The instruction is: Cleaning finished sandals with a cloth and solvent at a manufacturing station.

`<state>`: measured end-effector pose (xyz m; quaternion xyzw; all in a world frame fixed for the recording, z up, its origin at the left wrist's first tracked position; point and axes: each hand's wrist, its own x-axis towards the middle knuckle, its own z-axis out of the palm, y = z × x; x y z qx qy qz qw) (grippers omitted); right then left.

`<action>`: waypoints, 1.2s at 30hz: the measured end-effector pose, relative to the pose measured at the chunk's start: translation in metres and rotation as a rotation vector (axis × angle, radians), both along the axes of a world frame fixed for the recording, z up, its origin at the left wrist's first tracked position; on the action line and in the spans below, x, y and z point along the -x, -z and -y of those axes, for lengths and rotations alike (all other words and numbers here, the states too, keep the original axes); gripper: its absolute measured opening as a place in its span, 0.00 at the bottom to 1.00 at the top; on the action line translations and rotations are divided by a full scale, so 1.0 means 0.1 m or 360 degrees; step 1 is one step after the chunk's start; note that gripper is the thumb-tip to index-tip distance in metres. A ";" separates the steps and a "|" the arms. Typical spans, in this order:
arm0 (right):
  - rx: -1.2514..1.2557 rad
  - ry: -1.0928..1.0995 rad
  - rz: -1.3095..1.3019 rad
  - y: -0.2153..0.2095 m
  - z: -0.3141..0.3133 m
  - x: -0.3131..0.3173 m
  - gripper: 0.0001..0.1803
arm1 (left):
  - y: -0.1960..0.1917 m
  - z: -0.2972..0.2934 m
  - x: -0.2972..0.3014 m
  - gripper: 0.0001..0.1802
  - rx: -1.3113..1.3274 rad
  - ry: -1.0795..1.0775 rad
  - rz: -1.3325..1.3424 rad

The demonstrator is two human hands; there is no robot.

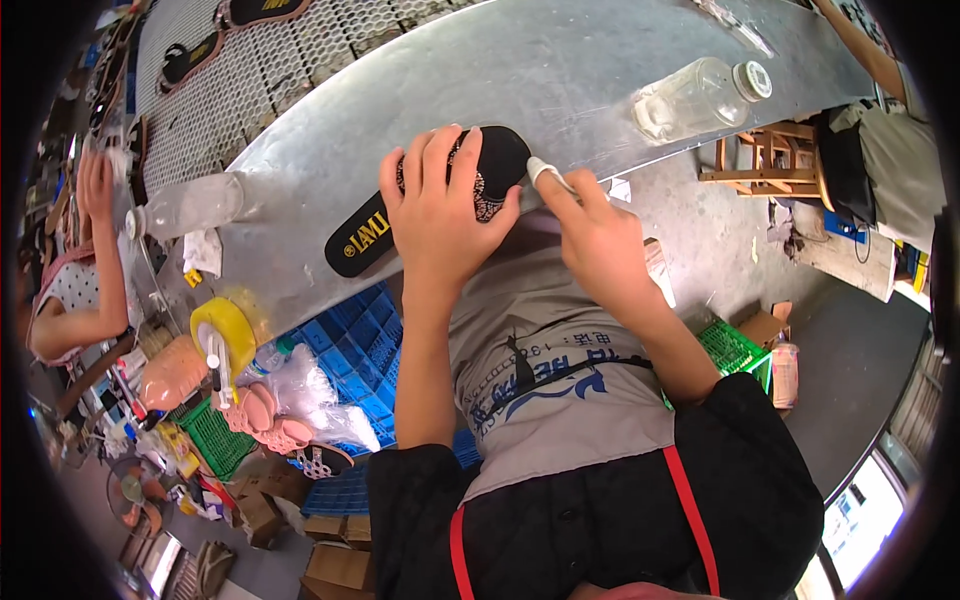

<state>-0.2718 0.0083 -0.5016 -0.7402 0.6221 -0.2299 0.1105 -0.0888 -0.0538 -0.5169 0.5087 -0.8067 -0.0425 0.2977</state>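
Note:
A black slipper [505,155] with a patterned, glittery strap and yellow lettering on its insole lies at the near edge of the metal table. Spread over the strap, my left hand [440,205] grips it, with the thumb at the slipper's right side. My right hand [605,235] is curled, its index finger extended to the rounded toe end. A white cloth [545,171] covers that fingertip and touches or nearly touches the slipper's edge. The right hand's other fingers are tucked under and partly hidden.
On the metal table [400,90] lie two clear bottles, the right one [690,100] and the left one [190,205]. A yellow tape roll [225,335] sits at the left edge. A perforated conveyor [240,90] carries slippers behind. Co-workers sit left and right; blue crates [350,345] stand below.

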 end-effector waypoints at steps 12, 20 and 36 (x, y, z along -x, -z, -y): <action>0.0010 0.0011 -0.0172 -0.01 -0.04 -0.07 0.26 | -0.04 0.03 -0.02 0.35 -0.0080 0.0065 0.0041; 0.0027 -0.0091 -0.0093 -0.08 -0.13 -0.04 0.26 | -0.06 0.02 -0.01 0.37 -0.0112 0.0109 0.0070; -0.0050 -0.0151 -0.0131 -0.05 -0.13 0.00 0.27 | -0.09 0.02 -0.05 0.35 -0.0135 0.0191 0.0025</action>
